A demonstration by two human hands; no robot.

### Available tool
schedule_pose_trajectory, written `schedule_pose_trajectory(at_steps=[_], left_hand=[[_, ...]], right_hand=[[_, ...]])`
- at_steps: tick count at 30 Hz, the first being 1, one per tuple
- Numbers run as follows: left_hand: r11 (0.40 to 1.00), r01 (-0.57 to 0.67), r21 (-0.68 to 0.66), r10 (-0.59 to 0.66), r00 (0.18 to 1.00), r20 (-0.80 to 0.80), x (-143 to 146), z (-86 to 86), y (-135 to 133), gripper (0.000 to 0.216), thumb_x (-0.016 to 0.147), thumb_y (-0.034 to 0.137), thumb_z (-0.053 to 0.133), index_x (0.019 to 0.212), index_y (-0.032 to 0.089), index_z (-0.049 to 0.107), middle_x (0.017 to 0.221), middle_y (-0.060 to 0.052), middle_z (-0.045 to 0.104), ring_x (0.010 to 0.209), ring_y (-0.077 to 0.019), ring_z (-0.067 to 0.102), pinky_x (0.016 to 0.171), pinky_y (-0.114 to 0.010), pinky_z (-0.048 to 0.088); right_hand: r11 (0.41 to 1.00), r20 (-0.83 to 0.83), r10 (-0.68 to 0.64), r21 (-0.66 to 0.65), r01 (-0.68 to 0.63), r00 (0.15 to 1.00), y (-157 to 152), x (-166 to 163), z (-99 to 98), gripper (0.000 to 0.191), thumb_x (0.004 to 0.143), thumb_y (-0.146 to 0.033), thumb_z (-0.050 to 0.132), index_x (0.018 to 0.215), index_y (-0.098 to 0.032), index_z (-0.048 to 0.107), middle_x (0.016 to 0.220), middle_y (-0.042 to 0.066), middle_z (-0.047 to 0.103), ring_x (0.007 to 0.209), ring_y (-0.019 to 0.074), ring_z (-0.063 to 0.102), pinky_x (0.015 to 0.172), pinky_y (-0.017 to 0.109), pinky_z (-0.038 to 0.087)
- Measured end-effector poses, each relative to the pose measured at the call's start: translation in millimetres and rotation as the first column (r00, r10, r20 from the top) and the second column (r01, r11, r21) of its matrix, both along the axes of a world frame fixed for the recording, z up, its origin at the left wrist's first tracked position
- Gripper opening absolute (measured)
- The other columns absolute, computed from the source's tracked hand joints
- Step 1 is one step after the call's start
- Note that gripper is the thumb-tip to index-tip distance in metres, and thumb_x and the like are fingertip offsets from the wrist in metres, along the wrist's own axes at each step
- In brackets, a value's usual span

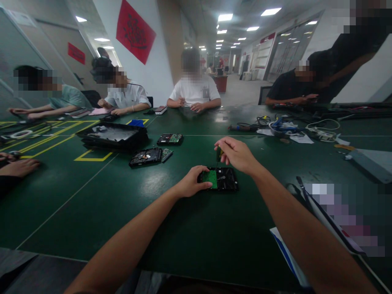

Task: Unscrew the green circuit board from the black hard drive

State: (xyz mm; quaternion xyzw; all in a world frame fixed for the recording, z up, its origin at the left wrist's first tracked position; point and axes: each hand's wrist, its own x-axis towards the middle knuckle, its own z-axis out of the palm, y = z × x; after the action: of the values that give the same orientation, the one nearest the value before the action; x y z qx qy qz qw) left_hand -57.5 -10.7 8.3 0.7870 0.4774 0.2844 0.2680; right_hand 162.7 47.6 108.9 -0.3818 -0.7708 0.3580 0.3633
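Note:
A hard drive lies flat on the green table, with its green circuit board facing up. My left hand grips the drive's left end, the thumb along its near side and the fingers at the far side. In my right hand is a screwdriver with a dark green and yellow handle, held upright. Its thin shaft points down at the board's far right edge; whether the tip sits in a screw is too small to tell.
Left of centre lie another hard drive, an opened drive and a loose circuit board. A black tray stands behind them. Tangled cables and a grey box are on the right. Several people sit around the table.

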Motion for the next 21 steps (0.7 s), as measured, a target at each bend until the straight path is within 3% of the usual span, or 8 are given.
schedule_pose_trajectory(at_steps=[3,7,10,17,21], left_hand=[[1.0,-0.003,-0.009,0.002,1.0,-0.009,0.0,0.9,-0.4,0.06,0.081,0.046,0.072,0.134,0.026,0.051,0.141,-0.01,0.051,0.131,-0.0292,0.048,0.113,-0.051,0.039],[1.0,-0.004,0.001,0.004,1.0,-0.003,-0.4,-1.3,0.7,0.06,0.081,0.046,0.073,0.133,0.026,0.052,0.14,-0.01,0.052,0.131,-0.0286,0.049,0.113,-0.05,0.039],[1.0,-0.005,-0.002,0.005,1.0,-0.004,-0.8,-4.2,2.2,0.061,0.08,0.046,0.073,0.133,0.026,0.052,0.141,-0.01,0.051,0.132,-0.0287,0.048,0.114,-0.05,0.038],[1.0,-0.007,-0.002,0.007,1.0,-0.008,0.5,-2.6,1.5,0.06,0.081,0.047,0.073,0.133,0.026,0.052,0.139,-0.01,0.052,0.131,-0.0288,0.048,0.113,-0.05,0.038],[1.0,-0.003,-0.012,0.003,1.0,-0.006,0.5,0.4,-0.7,0.061,0.081,0.047,0.072,0.134,0.026,0.051,0.142,-0.01,0.05,0.132,-0.029,0.046,0.114,-0.05,0.037]], right_hand=[[0.999,0.019,-0.019,0.035,0.018,1.0,1.5,0.2,-0.3,0.032,0.099,-0.045,0.044,0.114,-0.025,0.065,0.088,0.004,0.071,0.059,0.0132,0.061,0.056,0.028,0.047],[0.99,0.061,-0.067,0.125,0.059,0.996,2.4,3.3,1.4,0.027,0.094,-0.045,0.053,0.096,-0.022,0.066,0.085,0.004,0.07,0.066,0.0147,0.062,0.062,0.03,0.047],[0.992,0.035,-0.09,0.088,0.087,0.995,2.0,3.8,0.7,0.026,0.093,-0.045,0.054,0.093,-0.021,0.064,0.086,0.004,0.07,0.061,0.0134,0.061,0.059,0.029,0.046],[0.999,-0.016,-0.031,0.013,0.032,0.999,3.4,0.2,-3.9,0.032,0.099,-0.045,0.043,0.11,-0.024,0.065,0.085,0.003,0.071,0.056,0.0119,0.061,0.053,0.026,0.046],[0.992,0.028,-0.066,0.11,0.063,0.997,4.1,2.4,-1.5,0.027,0.096,-0.043,0.05,0.103,-0.024,0.067,0.088,0.003,0.071,0.062,0.013,0.063,0.06,0.028,0.048]])
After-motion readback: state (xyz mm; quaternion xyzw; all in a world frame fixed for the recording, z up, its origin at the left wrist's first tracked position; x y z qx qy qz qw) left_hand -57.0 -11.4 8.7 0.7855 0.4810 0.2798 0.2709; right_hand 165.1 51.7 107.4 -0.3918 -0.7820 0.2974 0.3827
